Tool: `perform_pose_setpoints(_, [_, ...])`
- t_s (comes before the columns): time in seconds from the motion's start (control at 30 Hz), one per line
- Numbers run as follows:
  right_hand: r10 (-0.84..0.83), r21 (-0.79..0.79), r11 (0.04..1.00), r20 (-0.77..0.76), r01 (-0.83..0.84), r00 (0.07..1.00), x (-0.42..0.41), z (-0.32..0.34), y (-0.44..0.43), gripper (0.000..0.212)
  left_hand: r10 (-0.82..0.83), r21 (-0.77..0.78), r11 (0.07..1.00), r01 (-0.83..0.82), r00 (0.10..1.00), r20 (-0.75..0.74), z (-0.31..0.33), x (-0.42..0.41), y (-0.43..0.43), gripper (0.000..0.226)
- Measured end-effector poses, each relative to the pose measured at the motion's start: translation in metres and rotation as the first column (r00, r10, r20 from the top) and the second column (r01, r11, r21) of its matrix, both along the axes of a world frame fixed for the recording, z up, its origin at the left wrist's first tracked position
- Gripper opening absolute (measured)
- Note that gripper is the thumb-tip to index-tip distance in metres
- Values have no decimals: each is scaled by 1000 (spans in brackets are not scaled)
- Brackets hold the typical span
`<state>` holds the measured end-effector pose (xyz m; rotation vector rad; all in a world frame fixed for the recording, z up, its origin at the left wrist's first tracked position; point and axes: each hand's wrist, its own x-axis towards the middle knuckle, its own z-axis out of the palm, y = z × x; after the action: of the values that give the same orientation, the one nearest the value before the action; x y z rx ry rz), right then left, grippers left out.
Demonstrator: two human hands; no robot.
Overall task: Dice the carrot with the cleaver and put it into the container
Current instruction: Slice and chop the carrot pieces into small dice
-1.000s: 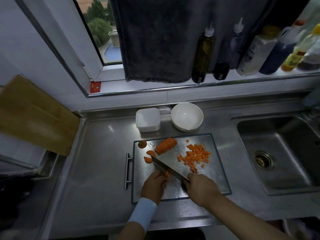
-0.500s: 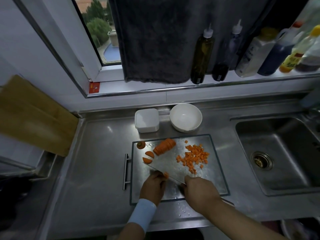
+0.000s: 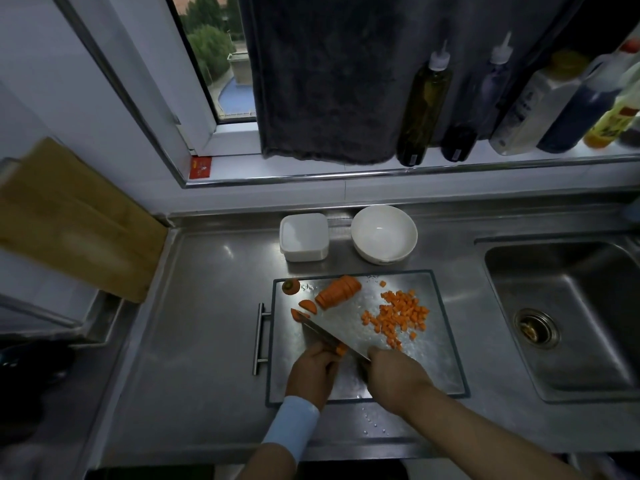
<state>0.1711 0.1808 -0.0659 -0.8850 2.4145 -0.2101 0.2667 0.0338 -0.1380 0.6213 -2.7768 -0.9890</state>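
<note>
On the steel cutting board, my right hand grips the cleaver by its handle, blade pointing up-left. My left hand holds a small carrot piece down against the blade with curled fingers. A sliced carrot chunk lies at the board's far side, with two half slices and the carrot top beside it. A pile of several diced carrot cubes sits on the right of the board. The square white container and a white bowl stand behind the board.
A steel sink lies to the right. Bottles line the window ledge, under a hanging dark towel. A wooden board leans at the left. The cutting board's handle sticks out on its left side.
The cleaver blade dropped flat onto the carrot piece half a second ago and has risen again, tilted, over the same piece. Both hands stay in place.
</note>
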Motion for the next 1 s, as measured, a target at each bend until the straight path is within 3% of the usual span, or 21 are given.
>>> perform_pose_setpoints(0.37, [18,-42,999,-61,-21,998,11,15,16,7,8,-34,999,-10,998,-57,-1,2,0,22])
perform_pose_setpoints(0.83, [-26,4,1000,63,26,998,2,2,6,12,18,18,1000,-17,997,-74,-7,1,-1,14])
perform_pose_setpoints(1.0, [46,13,999,13,-46,999,2,2,-12,22,53,36,998,-51,997,-58,-4,1,0,15])
